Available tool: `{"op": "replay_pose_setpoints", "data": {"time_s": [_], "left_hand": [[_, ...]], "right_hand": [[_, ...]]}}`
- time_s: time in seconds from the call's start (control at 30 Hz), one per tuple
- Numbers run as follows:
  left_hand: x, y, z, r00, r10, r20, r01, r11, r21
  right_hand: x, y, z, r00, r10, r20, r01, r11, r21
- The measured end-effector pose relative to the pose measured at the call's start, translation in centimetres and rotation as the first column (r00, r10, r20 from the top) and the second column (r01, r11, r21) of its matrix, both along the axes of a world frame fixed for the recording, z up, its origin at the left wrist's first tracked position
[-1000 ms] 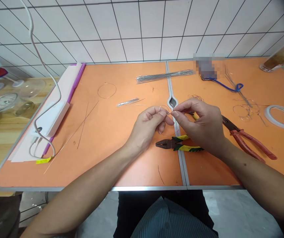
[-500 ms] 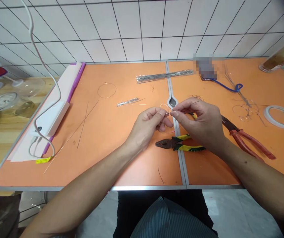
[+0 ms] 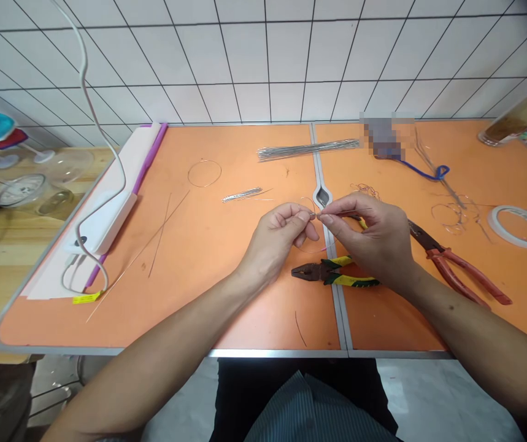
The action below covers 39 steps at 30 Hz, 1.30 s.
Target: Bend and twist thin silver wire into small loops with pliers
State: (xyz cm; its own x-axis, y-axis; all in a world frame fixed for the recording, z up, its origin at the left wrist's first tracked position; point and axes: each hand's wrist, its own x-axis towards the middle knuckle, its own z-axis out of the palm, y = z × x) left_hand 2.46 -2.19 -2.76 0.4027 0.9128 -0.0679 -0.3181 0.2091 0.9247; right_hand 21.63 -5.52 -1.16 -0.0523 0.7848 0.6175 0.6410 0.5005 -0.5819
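Note:
Over the middle of the orange table, my left hand (image 3: 286, 232) pinches a thin wire ring (image 3: 307, 250) between thumb and index finger. Facing it, my right hand (image 3: 368, 227) is closed in a pinch on a fine wire (image 3: 348, 212), whose end meets the ring near the left fingertips. The exact joint is too small to make out. Below my hands lie pliers with yellow-green handles (image 3: 332, 271), jaws pointing left. To the right of my right hand rest red-handled pliers (image 3: 459, 267).
A bundle of straight wires (image 3: 307, 149) lies at the back, with a shorter bundle (image 3: 242, 194) and a wire loop (image 3: 204, 173) nearer left. A white power strip (image 3: 107, 224) with its cord stands left. A tape roll (image 3: 519, 226) and tangled wire (image 3: 457, 212) lie right.
The view has tilted up slightly, so everything sits a bit lower. My hands stay together at the ring; the right fingers have shifted slightly on the wire.

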Motion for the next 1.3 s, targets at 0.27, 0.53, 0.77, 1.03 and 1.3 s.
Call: {"op": "replay_pose_setpoints", "data": {"time_s": [0.27, 0.53, 0.77, 1.03, 1.3], "left_hand": [[0.0, 0.3, 0.5, 0.999, -0.002, 0.049, 0.005, 0.998, -0.057], [-0.2, 0.5, 0.8, 0.998, -0.004, 0.069, 0.010, 0.996, -0.084], [-0.4, 0.3, 0.8, 1.000, -0.002, 0.000, 0.002, 1.000, -0.002], [-0.5, 0.3, 1.0, 0.999, 0.008, -0.041, -0.008, 1.000, -0.001], [-0.5, 0.3, 1.4, 0.999, -0.019, -0.032, 0.018, 0.999, -0.036]], "right_hand": [[0.3, 0.1, -0.3, 0.993, 0.059, 0.103, -0.069, 0.993, 0.093], [0.2, 0.1, -0.1, 0.996, 0.077, 0.043, -0.078, 0.996, 0.033], [0.3, 0.4, 0.4, 0.991, 0.067, -0.117, -0.082, 0.988, -0.130], [0.6, 0.7, 0.2, 0.966, 0.021, -0.258, -0.093, 0.958, -0.272], [1.1, 1.1, 0.0, 0.963, 0.069, -0.259, -0.137, 0.957, -0.256]]}}
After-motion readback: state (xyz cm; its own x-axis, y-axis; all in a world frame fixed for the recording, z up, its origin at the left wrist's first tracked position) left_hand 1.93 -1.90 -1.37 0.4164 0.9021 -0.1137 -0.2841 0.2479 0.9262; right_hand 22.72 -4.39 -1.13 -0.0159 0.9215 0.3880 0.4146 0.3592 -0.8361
